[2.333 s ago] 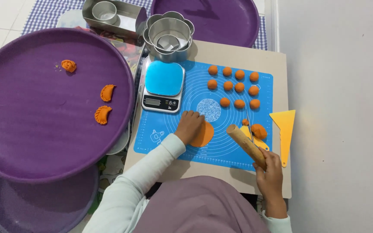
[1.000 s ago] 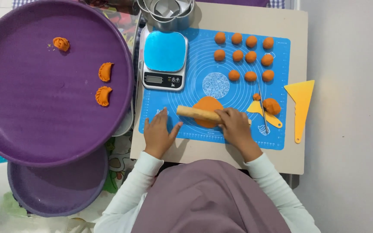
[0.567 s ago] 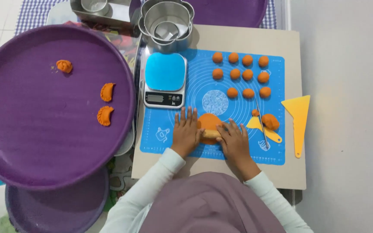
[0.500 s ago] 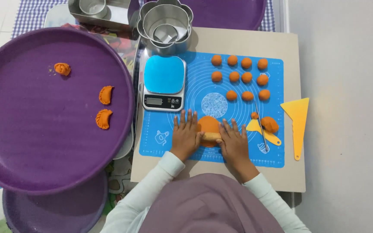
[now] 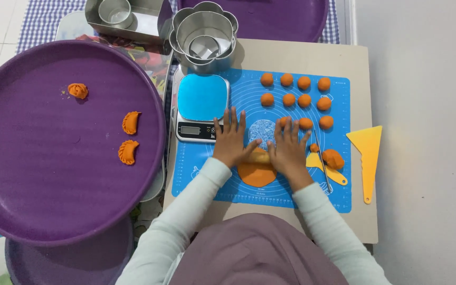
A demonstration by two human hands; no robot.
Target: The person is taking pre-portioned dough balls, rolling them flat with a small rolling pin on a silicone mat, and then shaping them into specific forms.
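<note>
While both flat, left hand (image 5: 231, 141) & right hand (image 5: 290, 148) press rolling pin (image 5: 261, 156) mid-mat (image 5: 207, 179).

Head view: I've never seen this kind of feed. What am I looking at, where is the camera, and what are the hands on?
There is no machine here: a person works with two bare hands, and the one camera sits on their head, looking straight down. The left hand and right hand press flat, fingers spread, on a wooden rolling pin, mostly hidden under the palms, over a flattened orange dough disc. This happens on a blue silicone mat on a small table. On the mat lie orange dough balls in rows and a kitchen scale; a yellow scraper lies to the right. Metal cutter rings stand behind. A big purple tray on the left holds folded orange pastries.
</note>
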